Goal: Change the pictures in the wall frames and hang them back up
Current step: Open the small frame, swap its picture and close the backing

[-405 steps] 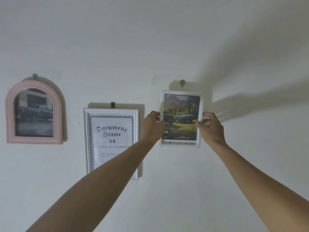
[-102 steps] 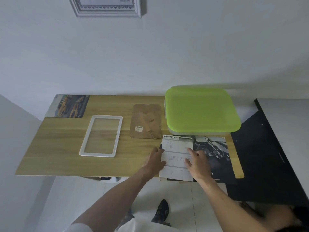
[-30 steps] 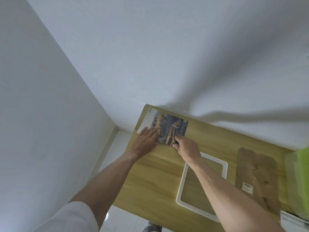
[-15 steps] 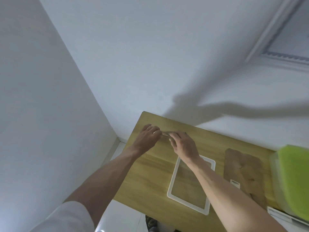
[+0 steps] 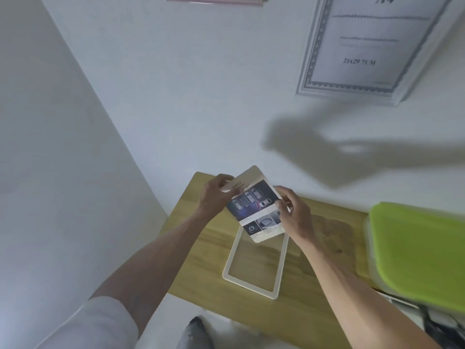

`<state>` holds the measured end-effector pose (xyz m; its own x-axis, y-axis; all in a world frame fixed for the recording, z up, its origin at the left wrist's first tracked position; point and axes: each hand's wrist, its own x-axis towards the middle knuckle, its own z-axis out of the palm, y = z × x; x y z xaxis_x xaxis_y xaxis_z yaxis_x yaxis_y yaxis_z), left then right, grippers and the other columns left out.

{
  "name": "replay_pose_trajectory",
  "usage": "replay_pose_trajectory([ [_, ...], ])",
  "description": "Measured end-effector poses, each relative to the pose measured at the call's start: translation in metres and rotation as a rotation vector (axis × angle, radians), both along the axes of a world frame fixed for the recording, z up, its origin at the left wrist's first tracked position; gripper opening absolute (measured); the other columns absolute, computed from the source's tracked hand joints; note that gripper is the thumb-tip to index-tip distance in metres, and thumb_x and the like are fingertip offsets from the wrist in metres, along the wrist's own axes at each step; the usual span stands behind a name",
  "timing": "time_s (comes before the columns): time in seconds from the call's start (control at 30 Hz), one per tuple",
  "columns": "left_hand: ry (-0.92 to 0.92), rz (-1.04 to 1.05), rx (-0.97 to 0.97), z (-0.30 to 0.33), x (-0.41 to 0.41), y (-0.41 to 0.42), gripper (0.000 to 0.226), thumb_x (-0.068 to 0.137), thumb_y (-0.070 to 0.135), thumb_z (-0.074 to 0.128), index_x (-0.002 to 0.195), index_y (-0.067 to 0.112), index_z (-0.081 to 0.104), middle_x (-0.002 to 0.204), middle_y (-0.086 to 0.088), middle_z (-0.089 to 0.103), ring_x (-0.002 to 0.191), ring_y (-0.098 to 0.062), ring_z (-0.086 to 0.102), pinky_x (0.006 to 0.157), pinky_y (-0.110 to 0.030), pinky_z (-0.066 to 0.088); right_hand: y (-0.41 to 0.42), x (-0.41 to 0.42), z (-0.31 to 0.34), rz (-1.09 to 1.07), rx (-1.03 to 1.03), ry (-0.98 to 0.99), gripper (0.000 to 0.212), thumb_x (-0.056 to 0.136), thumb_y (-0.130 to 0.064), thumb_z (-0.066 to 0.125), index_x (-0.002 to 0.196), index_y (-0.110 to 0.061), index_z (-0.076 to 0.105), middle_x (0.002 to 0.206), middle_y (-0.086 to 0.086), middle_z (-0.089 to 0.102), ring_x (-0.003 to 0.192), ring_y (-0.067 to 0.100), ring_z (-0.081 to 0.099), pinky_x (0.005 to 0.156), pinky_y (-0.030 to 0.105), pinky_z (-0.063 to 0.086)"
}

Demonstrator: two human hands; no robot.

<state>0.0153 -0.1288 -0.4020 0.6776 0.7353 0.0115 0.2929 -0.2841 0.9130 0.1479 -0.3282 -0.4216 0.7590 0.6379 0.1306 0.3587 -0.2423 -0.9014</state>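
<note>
Both hands hold a printed picture sheet point(image 5: 254, 207) with car images, tilted in the air above the table. My left hand point(image 5: 216, 195) grips its upper left edge and my right hand point(image 5: 294, 214) grips its right edge. Directly below lies the empty white frame point(image 5: 232, 263), flat on the wooden table point(image 5: 198, 263). The brown backing board point(image 5: 332, 230) rests on the table to the right of the frame, partly hidden by my right arm.
A box with a lime-green lid point(image 5: 417, 253) stands at the table's right end. On the wall hang a white document frame point(image 5: 372, 46) and, at the top edge, the bottom of a pink frame point(image 5: 216, 0). A white wall closes off the left.
The picture sheet has been lifted off the table's far left corner and turned over; it now shows a different print above the empty frame. The view has tilted up toward the wall.
</note>
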Motion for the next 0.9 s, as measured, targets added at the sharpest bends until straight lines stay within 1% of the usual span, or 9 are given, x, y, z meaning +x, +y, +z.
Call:
replay_pose_trajectory([
  [0.1, -0.036, 0.034, -0.133, 0.001, 0.008, -0.013, 0.042, 0.073, 0.029, 0.083, 0.110, 0.017, 0.067, 0.089, 0.001, 0.073, 0.082, -0.011, 0.068, 0.069, -0.023, 0.050, -0.022, 0.006, -0.002, -0.059, 0.039, 0.150, 0.036, 0.096, -0.013, 0.058, 0.121, -0.039, 0.061, 0.092, -0.002, 0.071, 0.081, 0.018, 0.070, 0.060, 0.022, 0.055],
  [0.23, -0.077, 0.025, -0.252, -0.002, 0.013, -0.027, 0.040, 0.074, 0.020, 0.083, 0.109, 0.013, 0.065, 0.093, -0.005, 0.072, 0.084, -0.019, 0.068, 0.074, -0.034, 0.058, -0.040, 0.007, -0.005, -0.212, 0.083, 0.290, 0.037, 0.093, -0.015, 0.064, 0.124, -0.035, 0.061, 0.102, -0.002, 0.071, 0.096, 0.017, 0.068, 0.071, 0.032, 0.057],
  [0.27, -0.081, 0.009, -0.289, -0.002, 0.014, -0.031, 0.040, 0.075, 0.015, 0.083, 0.110, 0.012, 0.065, 0.094, -0.008, 0.072, 0.084, -0.021, 0.069, 0.072, -0.034, 0.059, -0.043, 0.006, -0.004, -0.247, 0.119, 0.322, 0.038, 0.092, -0.014, 0.066, 0.124, -0.034, 0.061, 0.104, -0.002, 0.071, 0.098, 0.015, 0.067, 0.073, 0.031, 0.056],
  [0.37, -0.022, -0.081, -0.327, -0.005, 0.012, -0.048, 0.043, 0.075, 0.004, 0.080, 0.114, 0.011, 0.063, 0.095, -0.011, 0.072, 0.079, -0.019, 0.069, 0.062, -0.027, 0.053, -0.048, -0.001, 0.000, -0.307, 0.189, 0.413, 0.040, 0.091, -0.009, 0.067, 0.124, -0.031, 0.061, 0.108, -0.003, 0.069, 0.100, 0.009, 0.064, 0.067, 0.022, 0.050],
  [0.5, 0.048, -0.146, -0.342, -0.021, 0.007, -0.063, 0.044, 0.075, -0.001, 0.075, 0.115, 0.014, 0.062, 0.098, -0.015, 0.072, 0.082, -0.022, 0.070, 0.061, -0.026, 0.050, -0.054, -0.007, -0.006, -0.334, 0.181, 0.410, 0.037, 0.092, -0.008, 0.067, 0.122, -0.028, 0.061, 0.108, -0.004, 0.068, 0.100, 0.011, 0.064, 0.067, 0.020, 0.049],
  [0.6, 0.102, -0.138, -0.312, -0.033, 0.002, -0.066, 0.044, 0.077, 0.000, 0.074, 0.117, 0.014, 0.061, 0.098, -0.012, 0.071, 0.085, -0.023, 0.069, 0.064, -0.031, 0.054, -0.059, -0.014, -0.021, -0.339, 0.096, 0.405, 0.036, 0.092, -0.010, 0.067, 0.123, -0.025, 0.059, 0.105, -0.010, 0.063, 0.098, 0.005, 0.062, 0.068, 0.018, 0.047],
  [0.67, 0.153, -0.126, -0.279, -0.040, -0.002, -0.067, 0.048, 0.077, 0.002, 0.074, 0.121, 0.017, 0.060, 0.096, -0.008, 0.070, 0.088, -0.021, 0.069, 0.072, -0.038, 0.058, -0.061, -0.022, -0.033, -0.331, -0.002, 0.345, 0.035, 0.092, -0.013, 0.068, 0.125, -0.021, 0.058, 0.106, -0.005, 0.063, 0.094, 0.007, 0.062, 0.069, 0.020, 0.050],
  [0.8, 0.257, -0.109, -0.227, -0.059, -0.015, -0.070, 0.055, 0.079, -0.002, 0.070, 0.128, 0.019, 0.057, 0.093, -0.006, 0.068, 0.083, -0.016, 0.068, 0.061, -0.027, 0.053, -0.063, -0.041, -0.059, -0.296, -0.198, 0.245, 0.036, 0.092, -0.014, 0.067, 0.125, -0.014, 0.055, 0.104, 0.002, 0.065, 0.080, 0.009, 0.063, 0.058, 0.015, 0.049],
  [0.9, 0.350, -0.115, -0.146, -0.077, -0.025, -0.076, 0.062, 0.080, -0.002, 0.068, 0.135, 0.021, 0.054, 0.088, -0.004, 0.068, 0.083, -0.017, 0.068, 0.060, -0.026, 0.054, -0.064, -0.057, -0.076, -0.258, -0.333, 0.212, 0.037, 0.091, -0.014, 0.068, 0.126, -0.012, 0.055, 0.089, -0.001, 0.066, 0.065, 0.009, 0.064, 0.059, 0.027, 0.055],
])
